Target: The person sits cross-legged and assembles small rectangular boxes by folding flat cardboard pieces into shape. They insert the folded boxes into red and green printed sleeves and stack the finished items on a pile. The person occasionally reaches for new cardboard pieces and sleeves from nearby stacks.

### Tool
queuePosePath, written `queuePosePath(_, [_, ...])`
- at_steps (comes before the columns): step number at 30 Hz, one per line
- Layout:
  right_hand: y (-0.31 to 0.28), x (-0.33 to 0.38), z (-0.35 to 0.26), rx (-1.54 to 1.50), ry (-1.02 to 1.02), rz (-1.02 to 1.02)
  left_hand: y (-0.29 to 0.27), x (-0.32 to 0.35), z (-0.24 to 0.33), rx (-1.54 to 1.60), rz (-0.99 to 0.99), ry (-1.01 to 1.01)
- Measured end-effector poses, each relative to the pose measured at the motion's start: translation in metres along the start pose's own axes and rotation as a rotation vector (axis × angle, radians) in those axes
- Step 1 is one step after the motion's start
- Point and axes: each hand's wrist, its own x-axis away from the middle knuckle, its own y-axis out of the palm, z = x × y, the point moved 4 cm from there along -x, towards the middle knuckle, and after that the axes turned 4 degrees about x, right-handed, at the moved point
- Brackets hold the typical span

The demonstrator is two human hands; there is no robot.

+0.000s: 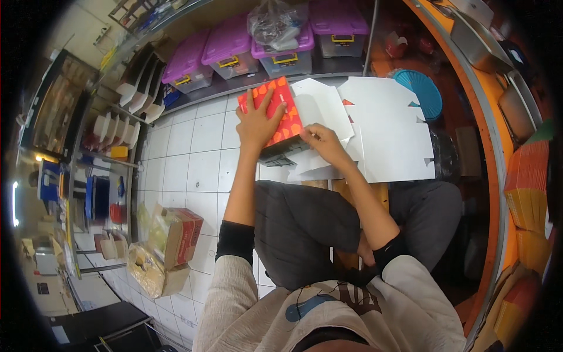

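A red and orange patterned cardboard box (288,124) with a dark printed side lies in front of my legs. My left hand (258,119) rests flat on its red panel, fingers spread. At the box's near right edge, my right hand (321,141) is closed, thumb and fingers pinching the cardboard. White inner flaps (321,101) stand out from the right side of the box. Beside them, a flat white cardboard blank (392,132) with notched edges lies to the right. What lies beneath the box is mostly hidden.
Several clear bins with purple lids (229,44) line a low shelf at the back, with a plastic bag (275,26) on one. An opened carton (185,234) stands on the tiled floor at left. A blue-green round basket (419,94) sits beyond the blank; an orange-edged rack (489,158) borders the right.
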Motion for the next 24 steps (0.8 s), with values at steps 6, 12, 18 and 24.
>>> queuePosePath(6, [-0.075, 0.041, 0.001, 0.929, 0.080, 0.424, -0.006, -0.011, -0.005, 0.141, -0.074, 0.108])
queuePosePath(12, [-0.073, 0.089, 0.022, 1.148, 0.311, 0.154, -0.001, -0.027, -0.018, 0.171, -0.063, 0.147])
queuePosePath(18, [-0.103, 0.098, 0.026, 1.010, 0.384, 0.102, -0.013, -0.018, -0.011, 0.278, 0.024, 0.222])
queuePosePath(24, [-0.108, 0.093, 0.026, 1.036, 0.413, 0.272, -0.026, 0.000, -0.001, 0.267, 0.336, 0.383])
